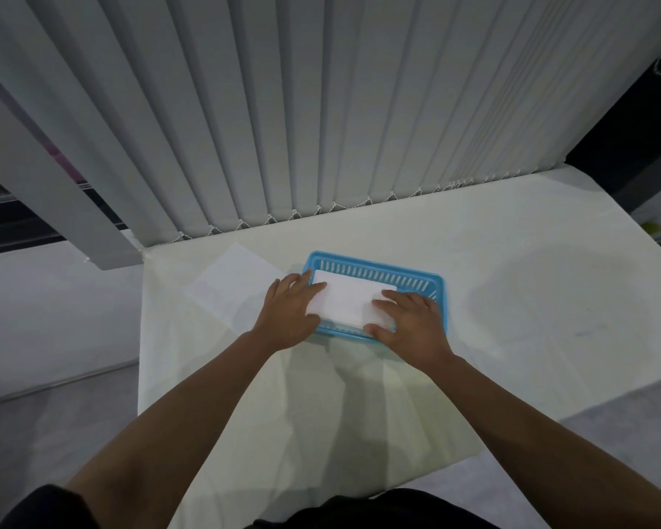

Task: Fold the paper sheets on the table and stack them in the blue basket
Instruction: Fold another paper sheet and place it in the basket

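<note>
1. The folded white paper rectangle (348,301) lies in the light-blue slotted plastic basket (376,266), long side along the basket's long side.
2. My left hand (289,311) rests on the paper's left end, fingers straight and slightly spread on top, thumb along the near edge. My right hand (409,324) mirrors it on the right end. I cannot tell whether either thumb is tucked under the paper.
3. Judgement: with one hand on each end, the fold stays closed and the paper sits level, so later pieces can stack flat.
4. Edges: the paper looks a close fit. The far slotted wall stands just beyond it. My left fingertips reach the basket's far left corner, and my right palm covers the near right rim.
5. A flat unfolded white paper sheet (228,286) lies on the pale cloth-covered table (493,299), just left of the basket and near the table's left edge. It is likely the next one to fold.
6. Room: there is open cloth to the right of the basket and between the basket and me. The grey vertical blinds (321,108) hang down to the table's back edge, so lifting the hands towards me looks the freest way out.
</note>
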